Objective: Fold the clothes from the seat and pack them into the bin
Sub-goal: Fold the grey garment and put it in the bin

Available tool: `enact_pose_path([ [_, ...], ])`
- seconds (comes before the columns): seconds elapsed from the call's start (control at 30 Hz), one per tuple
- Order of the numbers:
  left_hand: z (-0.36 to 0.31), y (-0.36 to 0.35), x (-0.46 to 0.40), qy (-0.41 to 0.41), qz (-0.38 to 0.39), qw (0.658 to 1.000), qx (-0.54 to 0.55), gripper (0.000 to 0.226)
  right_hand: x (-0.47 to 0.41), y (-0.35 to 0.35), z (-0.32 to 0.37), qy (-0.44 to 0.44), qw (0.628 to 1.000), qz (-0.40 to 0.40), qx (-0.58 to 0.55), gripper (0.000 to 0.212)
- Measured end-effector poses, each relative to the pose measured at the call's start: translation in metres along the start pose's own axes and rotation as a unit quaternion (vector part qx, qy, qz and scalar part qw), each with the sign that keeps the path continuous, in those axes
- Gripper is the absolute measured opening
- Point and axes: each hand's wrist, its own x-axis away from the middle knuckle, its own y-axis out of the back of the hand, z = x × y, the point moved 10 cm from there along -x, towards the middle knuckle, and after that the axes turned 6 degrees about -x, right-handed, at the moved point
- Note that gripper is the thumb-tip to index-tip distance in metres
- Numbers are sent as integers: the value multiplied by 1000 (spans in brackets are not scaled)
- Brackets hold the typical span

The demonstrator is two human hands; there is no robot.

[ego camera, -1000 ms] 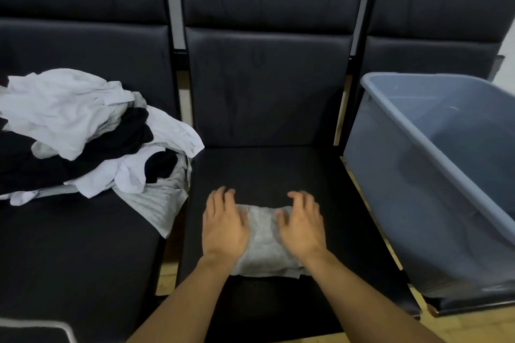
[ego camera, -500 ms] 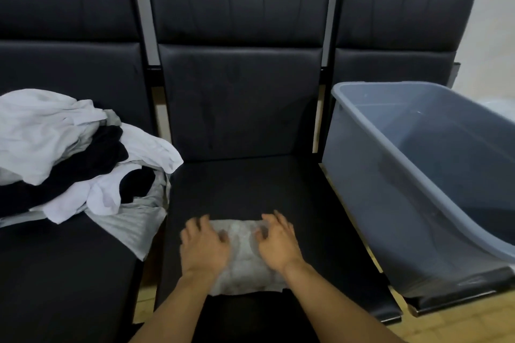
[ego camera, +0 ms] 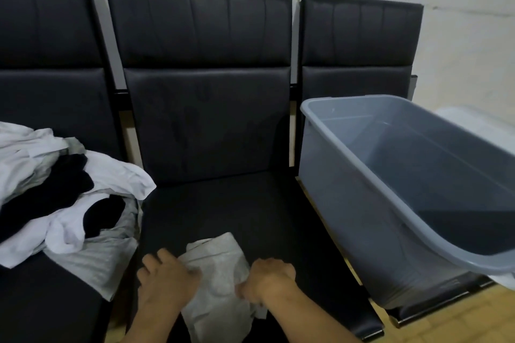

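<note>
Both hands are closing on the cloth (ego camera: pixel 220 273) now — a second ago they were lying flat on it, palms pressing the fold down, and now the fingers are curling in at its sides. The left hand (ego camera: pixel 167 282) is gripping the cloth's left edge, the right hand (ego camera: pixel 267 278) is bunching its right edge, and the grey bundle is rising and crumpling a little between them at the front of the middle seat (ego camera: pixel 223 209). The pressing looks finished — this reads as the pick-up. The head is turning right as well, and the bin (ego camera: pixel 370 189) on the next seat over is coming further into view, its inside apparently holding no clothes yet. So the folded piece is probably heading there next. The pile (ego camera: pixel 64 195) is waiting on the left seat, white and black garments tangled, plainly most of the job remaining.
</note>
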Motion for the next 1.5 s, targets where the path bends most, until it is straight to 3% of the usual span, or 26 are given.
enact_pose_path([
  [0.07, 4, -5, -3, 13, 28, 999, -19, 75, 5, 6, 7, 9, 999, -30, -18, 43],
  [0.13, 0, -10, -4, -1, 40, 999, -16, 60, 4, 9, 10, 13, 994, -65, -84, 65],
  [0.27, -16, -42, 3, -66, 81, 992, 70, 53, -1, -2, 7, -7, 951, -32, -306, 91],
  [0.33, -21, -46, 9, -92, 83, 985, 117, 49, 2, -6, 6, -10, 928, 6, -372, 82],
  [0.4, -27, -42, 12, -103, 67, 980, 156, 45, 2, -9, 7, 1, 909, 24, -415, 49],
  [0.43, -30, -39, 13, -107, 59, 977, 174, 43, 0, -10, 8, 8, 897, 22, -440, 45],
  [0.63, -61, 11, 31, -139, 20, 943, 302, 32, 14, 34, 4, 89, 843, -100, -521, 45],
  [0.73, -92, 68, 50, -173, -35, 904, 390, 32, 36, 82, -9, 131, 792, -148, -578, 44],
  [0.9, -180, 150, 89, -250, -85, 870, 417, 24, 96, 180, -50, 185, 715, -233, -632, 47],
  [1.03, -262, 201, 117, -297, -107, 867, 386, 19, 131, 248, -112, 194, 687, -282, -641, 38],
  [1.17, -351, 228, 142, -373, -121, 872, 294, 19, 131, 286, -182, 162, 669, -313, -655, 44],
  [1.3, -427, 225, 155, -448, -142, 868, 162, 21, 94, 293, -230, 131, 612, -267, -733, 63],
  [1.4, -469, 208, 151, -484, -149, 859, 79, 32, 64, 291, -254, 94, 571, -229, -783, 57],
  [1.5, -498, 185, 138, -489, -150, 859, 9, 26, 35, 286, -267, 51, 596, -218, -771, 47],
])
